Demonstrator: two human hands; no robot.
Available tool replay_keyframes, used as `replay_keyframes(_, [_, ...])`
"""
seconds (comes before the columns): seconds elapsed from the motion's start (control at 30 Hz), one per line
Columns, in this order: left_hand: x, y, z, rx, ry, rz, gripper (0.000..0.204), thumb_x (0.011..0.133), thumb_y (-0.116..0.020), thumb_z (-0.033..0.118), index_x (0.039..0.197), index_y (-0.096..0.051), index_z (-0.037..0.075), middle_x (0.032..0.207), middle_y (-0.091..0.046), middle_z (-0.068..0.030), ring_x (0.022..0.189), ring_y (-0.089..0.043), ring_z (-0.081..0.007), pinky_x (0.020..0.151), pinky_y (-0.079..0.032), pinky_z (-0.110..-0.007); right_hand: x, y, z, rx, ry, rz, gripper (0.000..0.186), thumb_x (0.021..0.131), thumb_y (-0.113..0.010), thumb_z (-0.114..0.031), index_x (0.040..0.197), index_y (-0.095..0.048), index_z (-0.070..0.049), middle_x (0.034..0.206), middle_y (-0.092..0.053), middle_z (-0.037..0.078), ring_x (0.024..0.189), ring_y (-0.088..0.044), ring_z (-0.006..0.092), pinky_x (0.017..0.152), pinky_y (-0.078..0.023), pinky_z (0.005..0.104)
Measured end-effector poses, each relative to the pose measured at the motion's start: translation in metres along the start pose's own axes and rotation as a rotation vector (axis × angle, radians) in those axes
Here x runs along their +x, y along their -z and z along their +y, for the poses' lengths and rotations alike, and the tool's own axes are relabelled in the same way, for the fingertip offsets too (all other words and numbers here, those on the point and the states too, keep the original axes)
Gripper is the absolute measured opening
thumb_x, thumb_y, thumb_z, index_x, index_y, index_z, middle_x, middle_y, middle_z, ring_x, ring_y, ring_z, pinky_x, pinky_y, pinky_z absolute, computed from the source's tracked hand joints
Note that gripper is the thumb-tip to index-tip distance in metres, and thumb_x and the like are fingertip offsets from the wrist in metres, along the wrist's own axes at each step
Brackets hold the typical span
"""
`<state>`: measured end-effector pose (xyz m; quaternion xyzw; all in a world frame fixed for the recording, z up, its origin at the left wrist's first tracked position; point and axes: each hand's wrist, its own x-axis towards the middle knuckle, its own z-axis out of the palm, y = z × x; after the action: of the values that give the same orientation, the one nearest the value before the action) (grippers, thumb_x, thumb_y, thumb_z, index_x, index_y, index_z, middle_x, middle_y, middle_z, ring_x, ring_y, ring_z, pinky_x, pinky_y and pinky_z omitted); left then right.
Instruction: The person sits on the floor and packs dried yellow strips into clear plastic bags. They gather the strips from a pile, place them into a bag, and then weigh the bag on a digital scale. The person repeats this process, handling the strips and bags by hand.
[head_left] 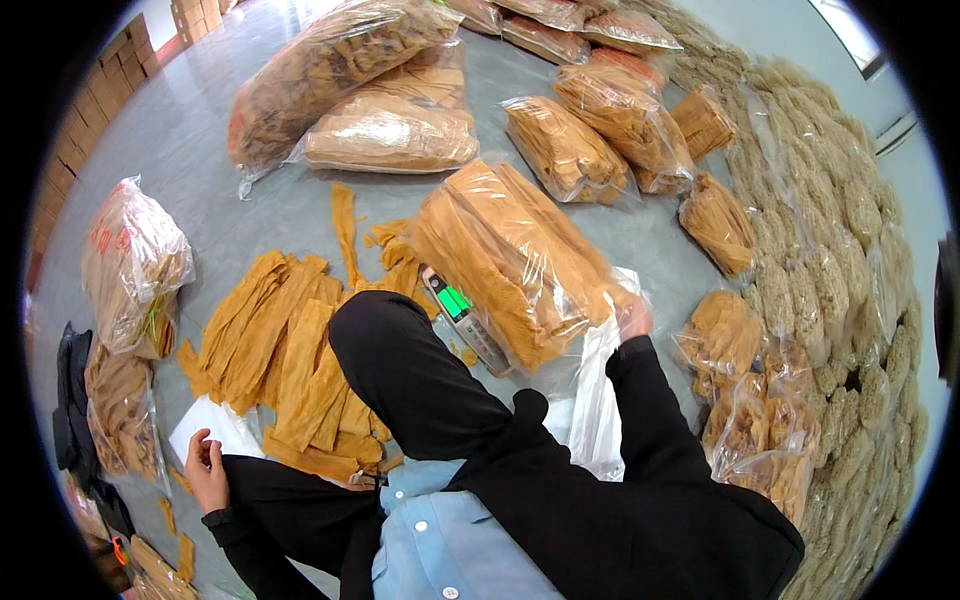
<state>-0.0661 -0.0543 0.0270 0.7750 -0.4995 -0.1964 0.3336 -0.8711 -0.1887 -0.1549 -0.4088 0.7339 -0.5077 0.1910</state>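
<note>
A clear plastic bag [515, 255] packed with long tan-brown dried strips lies tilted over a digital scale [468, 325], whose green display is lit. My right hand [632, 316] is closed on the bag's edge at its right end. White crumpled plastic [597, 395] hangs below that hand. My left hand [208, 472] is held off to the left by my knee, empty, with its fingers loosely bent and apart. Nearest to it are a white sheet [222, 432] and a spread pile of loose tan-brown strips [290, 350]. The scale's platform is mostly hidden under the bag.
Filled bags [390, 130] stand at the back, with smaller ones [565, 150] to the right. Bundles of pale, tangled dried strands [810, 260] are stacked along the right wall. A knotted bag [135, 265] sits at the left. Cardboard boxes [105, 85] line the far left.
</note>
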Motion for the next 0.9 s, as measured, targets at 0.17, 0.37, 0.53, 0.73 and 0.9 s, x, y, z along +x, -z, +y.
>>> replay_keyframes(0.17, [-0.007,0.015,0.006,0.114,-0.011,0.028,0.022,0.085,-0.055,0.008,0.106,-0.056,0.002,0.076,-0.056,-0.0039,0.066,-0.050,-0.0102,0.062,-0.041,-0.025,-0.062,0.015,-0.002,0.407,-0.528,0.713,0.016,0.082,-0.051,-0.012,0.085,-0.061,0.000,0.076,-0.062,0.012,0.070,-0.062,0.0237,0.052,-0.049,0.0371])
replay_keyframes(0.37, [-0.003,0.004,0.005,0.065,-0.021,0.003,0.021,0.085,-0.055,0.007,0.105,-0.056,0.001,0.075,-0.057,-0.0054,0.066,-0.052,-0.0117,0.061,-0.042,-0.026,-0.109,0.190,0.054,-1.584,-0.547,0.098,0.023,0.084,-0.055,-0.023,0.077,-0.067,-0.005,0.079,-0.067,0.010,0.067,-0.065,0.0257,0.054,-0.051,0.0366])
replay_keyframes(0.53, [-0.006,0.008,0.014,0.074,-0.024,0.018,0.021,0.085,-0.055,0.007,0.105,-0.056,0.002,0.075,-0.057,-0.0062,0.066,-0.052,-0.0121,0.061,-0.042,-0.027,-0.172,0.241,0.042,-1.502,-0.910,0.101,0.024,0.083,-0.055,-0.026,0.077,-0.067,-0.005,0.079,-0.067,0.011,0.068,-0.065,0.0272,0.056,-0.050,0.0379])
replay_keyframes(0.73, [-0.011,0.014,0.010,0.069,-0.008,0.026,0.020,0.085,-0.055,0.007,0.105,-0.056,0.001,0.076,-0.058,-0.0069,0.067,-0.053,-0.0129,0.062,-0.043,-0.027,-0.149,0.231,0.017,-1.305,-0.876,0.254,0.025,0.082,-0.056,-0.028,0.079,-0.068,-0.006,0.079,-0.067,0.013,0.069,-0.065,0.0291,0.057,-0.050,0.0396])
replay_keyframes(0.9, [-0.013,0.011,0.019,0.046,-0.018,0.033,0.020,0.085,-0.056,0.008,0.105,-0.056,0.002,0.077,-0.058,-0.0070,0.069,-0.055,-0.0131,0.065,-0.044,-0.027,-0.134,0.216,-0.003,-1.225,-0.797,0.337,0.027,0.082,-0.057,-0.030,0.079,-0.068,-0.006,0.079,-0.067,0.014,0.070,-0.064,0.0306,0.059,-0.050,0.0410])
